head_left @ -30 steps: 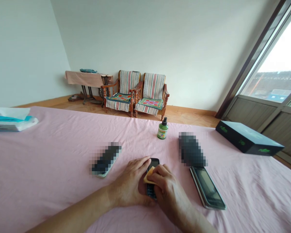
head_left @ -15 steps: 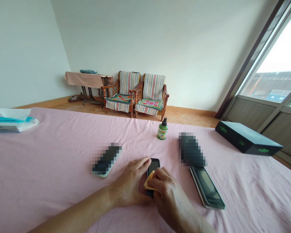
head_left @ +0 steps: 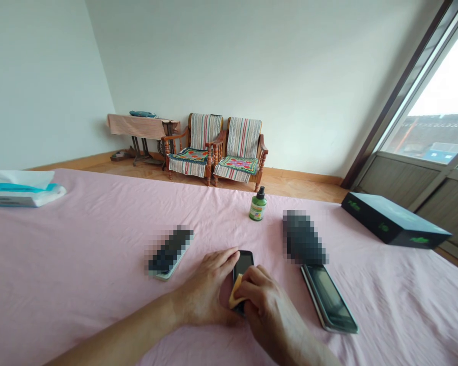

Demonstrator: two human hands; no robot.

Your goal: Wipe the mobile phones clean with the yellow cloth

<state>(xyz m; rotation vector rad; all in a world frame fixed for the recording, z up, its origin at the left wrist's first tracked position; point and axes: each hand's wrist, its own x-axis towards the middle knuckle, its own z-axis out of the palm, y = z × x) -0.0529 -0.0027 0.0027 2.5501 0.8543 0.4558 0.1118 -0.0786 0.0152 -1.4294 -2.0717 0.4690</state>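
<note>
A small black mobile phone (head_left: 245, 262) lies on the pink cloth in front of me, its lower part mostly covered. My left hand (head_left: 209, 287) grips it, fingers at the top left corner and thumb by the lower end. In my right hand (head_left: 265, 300) a folded yellow wiping cloth (head_left: 235, 292) is pinched and pressed on the phone's lower half. To the right lies another phone (head_left: 330, 297), dark-screened with a pale edge. A pixelated dark object with a pale edge (head_left: 174, 267) rests to the left of my hands.
Beyond the phone stands a green spray bottle (head_left: 257, 206). A blurred-out dark object (head_left: 304, 238) touches the right phone's far end. A black box (head_left: 397, 221) sits far right, a tissue pack (head_left: 26, 193) far left. Two wooden chairs (head_left: 238, 142) stand past the pink sheet (head_left: 99, 244).
My right hand and the yellow cloth have slid slightly down the phone towards me. My left hand keeps its grip. The whole view has shifted a little.
</note>
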